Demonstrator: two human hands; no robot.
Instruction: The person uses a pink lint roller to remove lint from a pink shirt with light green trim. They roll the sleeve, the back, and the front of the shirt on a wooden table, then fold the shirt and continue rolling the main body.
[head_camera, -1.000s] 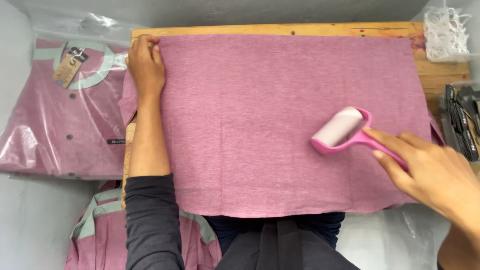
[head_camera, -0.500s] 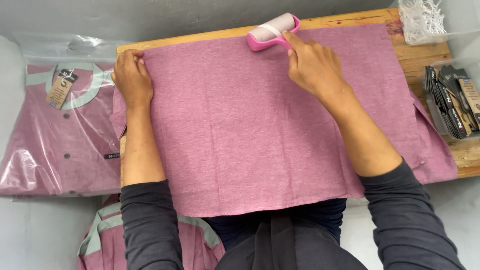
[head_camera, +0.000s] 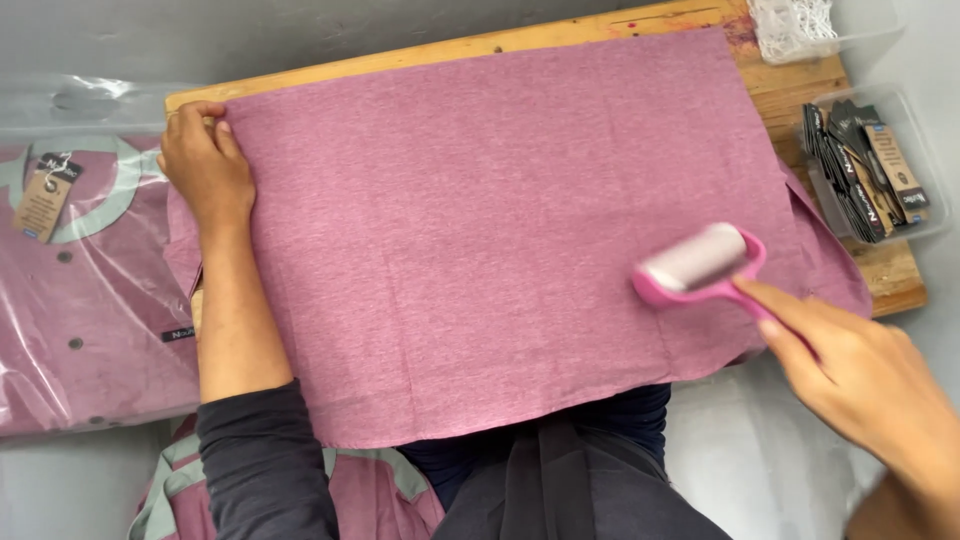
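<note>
A pink lint roller (head_camera: 700, 262) sits on the near right part of a mauve-pink garment (head_camera: 480, 220) that lies flat and smooth across a wooden board (head_camera: 800, 95), its pale sticky drum touching the cloth and its handle running back toward the person. The right hand (head_camera: 860, 375) is closed round that handle, forefinger stretched along it, the wrist off the near edge of the board. Across the cloth, well apart from the roller, the left hand (head_camera: 205, 170) lies on the far left corner of the garment, fingers curled over the edge and pinning it to the board, the dark grey sleeve (head_camera: 265, 460) pushed up the forearm. To the left of the board lies a folded pink shirt in a clear plastic bag (head_camera: 80, 290), with a pale green collar and a hang tag. Another pink and green shirt (head_camera: 375, 490) shows below the near edge, beside the sleeve. On the right, just beside the board's far corner, a clear tray holds a stack of dark tags (head_camera: 865, 170), and a bit of white netting (head_camera: 795, 22) lies at the top edge
</note>
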